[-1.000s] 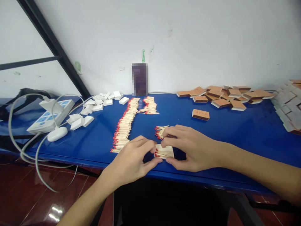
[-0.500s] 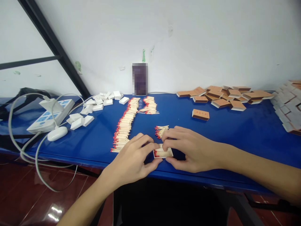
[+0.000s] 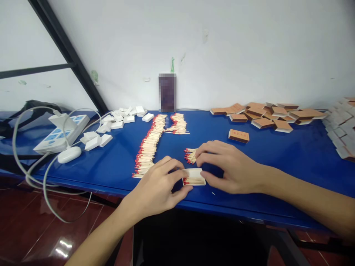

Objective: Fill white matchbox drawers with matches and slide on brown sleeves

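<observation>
A small white matchbox tray (image 3: 194, 172) lies at the front of the blue table, with red-tipped matches along its near side. My left hand (image 3: 163, 186) grips the tray's left end between thumb and fingers. My right hand (image 3: 233, 168) is curved with thumb and fingers apart. Its fingertips reach the right side of a small pile of matches (image 3: 189, 156) just behind the tray, and its thumb is by the tray's right end. A long row of matches (image 3: 151, 144) runs back from beside my left hand, and a shorter bunch (image 3: 179, 123) lies behind.
White trays (image 3: 118, 117) are scattered at the back left, near a power strip (image 3: 59, 135) with white cables. Orange matchbox sleeves (image 3: 260, 114) lie heaped at the back right, one sleeve (image 3: 239, 135) apart. Stacked boxes (image 3: 342, 127) stand far right. A pixelated dark object (image 3: 167, 92) leans against the wall.
My right hand has moved off the tray, back towards the small match pile, its thumb lifting from the tray's near side. More of the tray's inside shows. My left hand stays on it.
</observation>
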{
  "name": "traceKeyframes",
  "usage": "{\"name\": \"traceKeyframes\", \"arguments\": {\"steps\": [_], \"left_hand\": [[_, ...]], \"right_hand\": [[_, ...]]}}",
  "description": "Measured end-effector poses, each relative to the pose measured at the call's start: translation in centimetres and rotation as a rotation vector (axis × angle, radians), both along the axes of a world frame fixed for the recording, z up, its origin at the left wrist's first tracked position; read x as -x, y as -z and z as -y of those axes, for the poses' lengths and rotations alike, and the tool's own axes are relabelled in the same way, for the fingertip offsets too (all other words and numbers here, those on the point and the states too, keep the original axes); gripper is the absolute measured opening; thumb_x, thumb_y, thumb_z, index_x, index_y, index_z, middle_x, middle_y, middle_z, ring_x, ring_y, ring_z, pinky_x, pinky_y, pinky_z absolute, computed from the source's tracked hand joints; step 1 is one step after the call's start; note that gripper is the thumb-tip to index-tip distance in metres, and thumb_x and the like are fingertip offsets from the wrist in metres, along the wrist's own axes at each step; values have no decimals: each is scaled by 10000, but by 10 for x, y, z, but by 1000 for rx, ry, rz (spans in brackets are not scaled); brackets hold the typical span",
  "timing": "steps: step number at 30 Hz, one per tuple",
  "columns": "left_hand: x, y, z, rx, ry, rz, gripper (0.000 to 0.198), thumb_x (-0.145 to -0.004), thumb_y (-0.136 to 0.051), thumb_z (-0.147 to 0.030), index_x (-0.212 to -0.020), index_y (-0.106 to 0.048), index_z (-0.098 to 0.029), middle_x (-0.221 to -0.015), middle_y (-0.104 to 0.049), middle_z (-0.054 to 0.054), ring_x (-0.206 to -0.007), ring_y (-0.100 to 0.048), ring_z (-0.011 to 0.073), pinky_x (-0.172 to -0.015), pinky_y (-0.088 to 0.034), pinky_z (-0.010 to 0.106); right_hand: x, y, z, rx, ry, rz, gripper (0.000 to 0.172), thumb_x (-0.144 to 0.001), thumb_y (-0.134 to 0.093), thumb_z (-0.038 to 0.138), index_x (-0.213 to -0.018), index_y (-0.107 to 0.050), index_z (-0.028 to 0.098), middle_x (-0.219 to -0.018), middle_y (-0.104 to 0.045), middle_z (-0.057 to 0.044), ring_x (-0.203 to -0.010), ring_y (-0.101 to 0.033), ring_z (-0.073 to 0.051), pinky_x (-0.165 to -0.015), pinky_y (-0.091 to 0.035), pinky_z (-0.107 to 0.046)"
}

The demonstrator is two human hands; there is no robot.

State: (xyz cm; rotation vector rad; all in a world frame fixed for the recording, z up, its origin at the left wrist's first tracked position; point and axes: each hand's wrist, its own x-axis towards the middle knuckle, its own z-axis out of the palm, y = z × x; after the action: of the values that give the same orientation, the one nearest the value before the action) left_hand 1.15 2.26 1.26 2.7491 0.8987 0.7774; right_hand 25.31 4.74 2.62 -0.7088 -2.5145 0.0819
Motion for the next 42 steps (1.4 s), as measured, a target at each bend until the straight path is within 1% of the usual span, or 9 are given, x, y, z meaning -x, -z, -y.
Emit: {"name": "traceKeyframes", "arguments": {"steps": [3, 6, 8, 13, 16, 19, 24, 31, 42], "left_hand": [[0, -1, 0, -2, 4, -7, 153, -945, -619, -293, -988, -691, -165, -1037, -642, 77, -923, -576, 213, -820, -500, 366], [-1, -2, 0, 6, 2, -12, 151, -946, -618, -292, -980, -692, -165, -1026, -654, 73, -930, -589, 219, -828, -502, 375], [-1, -3, 0, 11, 1, -16, 143, -943, -622, -286, -965, -691, -163, -1005, -663, 67, -922, -598, 218, -825, -504, 375], [-2, -3, 0, 6, -9, -40, 140, -941, -625, -292, -968, -678, -165, -980, -673, 61, -911, -615, 214, -821, -510, 369], [-2, -3, 0, 6, -13, -44, 148, -940, -627, -298, -988, -674, -166, -978, -674, 64, -918, -617, 216, -820, -514, 366], [-2, -3, 0, 16, -13, -41, 152, -940, -627, -295, -997, -673, -162, -986, -675, 68, -923, -614, 218, -826, -518, 367], [-2, -3, 0, 30, -28, -42, 152, -930, -642, -294, -1009, -670, -166, -982, -675, 65, -933, -612, 221, -835, -517, 367], [-3, -4, 1, 59, -39, -22, 182, -913, -667, -283, -1052, -635, -171, -995, -677, 61, -926, -616, 221, -811, -508, 355], [-1, -5, 1, 112, -56, -27, 207, -912, -660, -298, -1085, -593, -207, -1021, -656, 47, -944, -604, 224, -811, -496, 351]], "right_hand": [[-7, 2, -14, 33, 52, -33, 219, -829, -576, 161, -1033, -647, 196, -1029, -690, -91, -976, -614, -241, -853, -487, -410], [-11, 7, -25, 96, 41, -50, 326, -832, -614, 185, -1155, -645, 217, -1166, -690, -91, -1118, -602, -253, -956, -490, -446], [-12, 11, -29, 124, 41, -53, 317, -866, -614, 227, -1179, -662, 237, -1207, -696, -85, -1163, -602, -253, -989, -486, -464], [-8, 12, -30, 132, 58, 20, 262, -936, -579, 286, -1155, -723, 268, -1217, -721, -54, -1215, -595, -261, -1039, -462, -492], [-6, 11, -29, 143, 51, 9, 226, -952, -577, 296, -1098, -747, 267, -1146, -751, -42, -1153, -640, -237, -1003, -495, -456], [-4, 10, -28, 162, 36, -30, 196, -950, -585, 260, -1054, -751, 248, -1080, -765, -40, -1046, -687, -197, -914, -548, -383], [-3, 12, -27, 132, -9, -86, 185, -937, -584, 188, -1002, -753, 225, -1024, -770, -42, -973, -702, -168, -842, -575, -313], [-3, 14, -28, 70, -17, -90, 173, -915, -593, 149, -976, -743, 208, -990, -764, -48, -934, -702, -172, -819, -576, -322], [0, 16, -26, 89, -74, -203, 189, -889, -576, 110, -930, -725, 218, -923, -765, -40, -869, -704, -156, -748, -593, -290]]}}
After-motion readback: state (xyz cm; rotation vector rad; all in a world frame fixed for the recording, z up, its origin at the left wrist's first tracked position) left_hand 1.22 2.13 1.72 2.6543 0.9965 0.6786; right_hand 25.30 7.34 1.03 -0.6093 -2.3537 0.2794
